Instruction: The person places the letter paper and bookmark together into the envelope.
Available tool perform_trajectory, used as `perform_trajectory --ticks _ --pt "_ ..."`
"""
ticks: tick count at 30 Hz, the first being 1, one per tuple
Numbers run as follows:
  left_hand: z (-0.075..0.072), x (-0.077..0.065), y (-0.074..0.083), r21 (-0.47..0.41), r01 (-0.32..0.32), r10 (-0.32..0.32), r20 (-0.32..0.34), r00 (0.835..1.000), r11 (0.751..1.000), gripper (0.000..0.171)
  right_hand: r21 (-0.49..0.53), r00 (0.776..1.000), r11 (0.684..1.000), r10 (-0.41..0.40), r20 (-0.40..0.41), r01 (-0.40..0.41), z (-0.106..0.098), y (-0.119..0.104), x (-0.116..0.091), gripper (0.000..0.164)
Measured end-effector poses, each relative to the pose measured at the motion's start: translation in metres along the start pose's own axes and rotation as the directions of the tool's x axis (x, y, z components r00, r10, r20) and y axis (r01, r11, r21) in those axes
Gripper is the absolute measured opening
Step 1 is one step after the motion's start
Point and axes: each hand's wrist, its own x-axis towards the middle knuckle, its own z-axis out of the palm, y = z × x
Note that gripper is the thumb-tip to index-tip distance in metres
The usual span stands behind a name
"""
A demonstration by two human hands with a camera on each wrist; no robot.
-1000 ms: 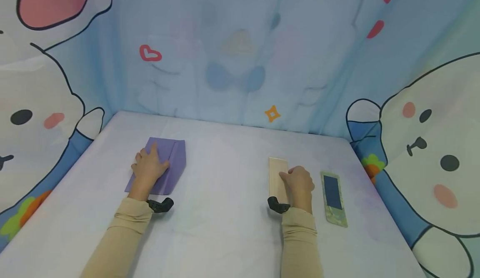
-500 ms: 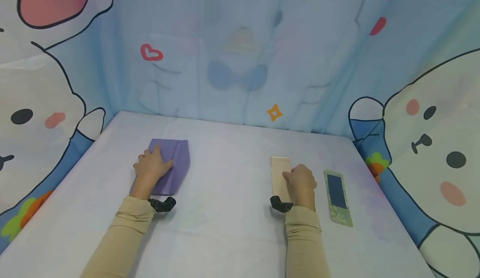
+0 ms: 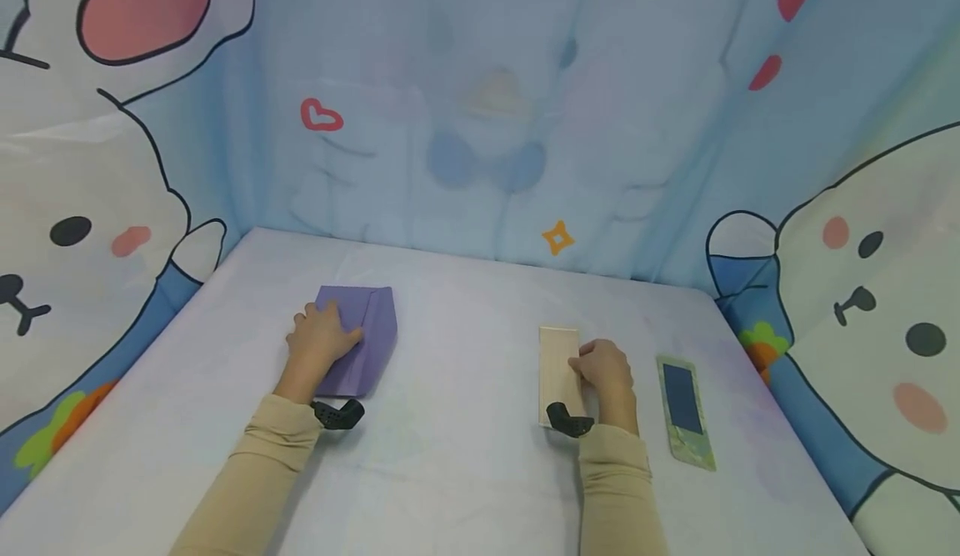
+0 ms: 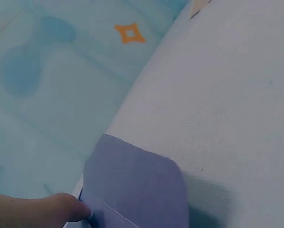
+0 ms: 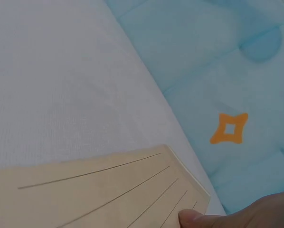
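In the head view, my left hand (image 3: 318,343) grips a purple paper envelope (image 3: 367,331) at the table's left, with the thumb across its face. The left wrist view shows the thumb at a fold of the envelope (image 4: 137,180), whose rounded flap casts a shadow on the cloth. My right hand (image 3: 607,377) pinches the right edge of a long cream strip (image 3: 558,364), thumb on top. Close up in the right wrist view, fine dark lines spread across this strip (image 5: 99,180). Its underside is hidden.
A green patterned card (image 3: 693,448) with a dark blue panel lies right of the right hand on the white-clothed table (image 3: 465,456). A blue curtain (image 3: 375,172) with cartoon figures hangs behind. Each wrist carries a black device (image 3: 341,414).
The head view has shifted slightly. The envelope's lower left corner, earlier seen left of the wrist, has gone from sight. The cream strip has moved a little left, away from the green card.
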Motion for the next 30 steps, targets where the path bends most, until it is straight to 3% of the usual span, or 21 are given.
perform_trajectory --ticks 11,22,26,30 --pt "0.004 -0.001 -0.001 0.012 0.005 -0.005 0.004 1.0 1.0 0.071 0.063 1.0 0.998 -0.018 -0.019 0.019 0.01 -0.005 -0.002 0.031" --pt "0.006 -0.001 -0.004 0.068 -0.02 0.021 -0.019 1.0 0.997 0.06 0.233 1.0 0.972 0.007 0.017 -0.01 0.01 -0.009 0.002 0.035" --pt "0.007 -0.001 -0.004 0.073 -0.022 0.024 -0.018 1.0 0.997 0.057 0.32 1.0 0.947 0.006 0.03 -0.015 0.009 -0.011 0.005 0.037" --pt "0.005 0.0 0.0 0.087 -0.029 0.032 -0.03 0.999 0.996 0.053 0.461 0.999 0.887 -0.006 0.045 -0.016 0.007 -0.015 0.007 0.04"
